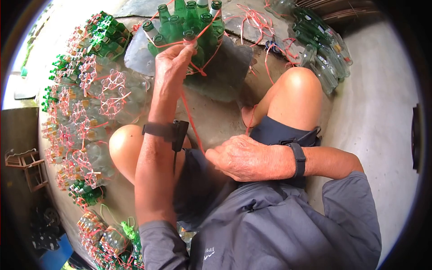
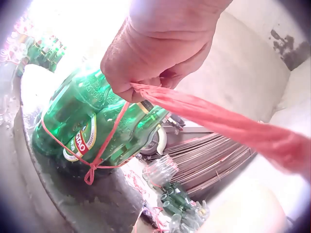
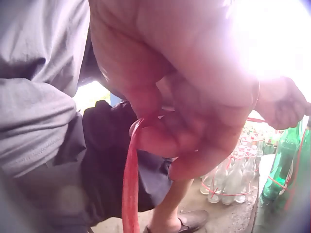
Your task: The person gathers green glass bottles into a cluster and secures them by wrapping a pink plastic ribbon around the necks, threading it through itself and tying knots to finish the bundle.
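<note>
A bundle of green glass bottles point(image 1: 191, 20) stands upright in front of the person, with pink plastic twine point(image 2: 104, 145) tied round it and knotted low on the near side. My left hand point(image 1: 173, 63) grips the twine at the near bottle necks, fingers curled. From there a flattened length of the twine point(image 1: 192, 123) runs down to my right hand point(image 1: 245, 157) above the lap. The right hand pinches this length between thumb and curled fingers, and a tail hangs below it in the right wrist view. One bottle's oval label point(image 2: 80, 143) shows in the left wrist view.
Many tied bundles of clear bottles point(image 1: 114, 94) and green bottles point(image 1: 105, 33) stand along the left. Loose bottles point(image 1: 321, 49) lie at the back right, near a tangle of pink twine point(image 1: 256, 22). A dark sheet point(image 1: 225, 72) lies under the bundle. A wooden stool point(image 1: 27, 164) stands far left.
</note>
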Action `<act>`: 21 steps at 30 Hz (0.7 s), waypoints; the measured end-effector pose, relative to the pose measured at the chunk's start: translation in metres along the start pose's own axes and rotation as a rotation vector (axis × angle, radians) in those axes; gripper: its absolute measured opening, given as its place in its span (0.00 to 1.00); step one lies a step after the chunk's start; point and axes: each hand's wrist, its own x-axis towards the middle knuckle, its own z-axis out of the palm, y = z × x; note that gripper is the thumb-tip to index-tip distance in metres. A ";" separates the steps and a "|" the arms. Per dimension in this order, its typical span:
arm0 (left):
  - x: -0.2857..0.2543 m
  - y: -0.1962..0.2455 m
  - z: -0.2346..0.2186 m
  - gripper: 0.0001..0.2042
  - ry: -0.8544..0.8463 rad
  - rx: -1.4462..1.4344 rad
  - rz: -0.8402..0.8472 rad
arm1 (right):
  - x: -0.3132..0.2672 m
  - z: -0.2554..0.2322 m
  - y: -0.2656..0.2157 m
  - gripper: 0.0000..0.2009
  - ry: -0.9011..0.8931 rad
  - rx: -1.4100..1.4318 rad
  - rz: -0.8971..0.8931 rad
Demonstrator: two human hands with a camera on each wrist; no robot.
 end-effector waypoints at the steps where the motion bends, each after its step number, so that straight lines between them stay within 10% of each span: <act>1: 0.000 0.000 0.000 0.18 0.004 0.005 -0.003 | -0.001 0.001 -0.002 0.10 0.024 0.007 -0.007; 21: 0.018 -0.019 -0.007 0.18 0.008 0.101 0.151 | -0.007 -0.049 -0.026 0.12 0.014 -0.121 -0.043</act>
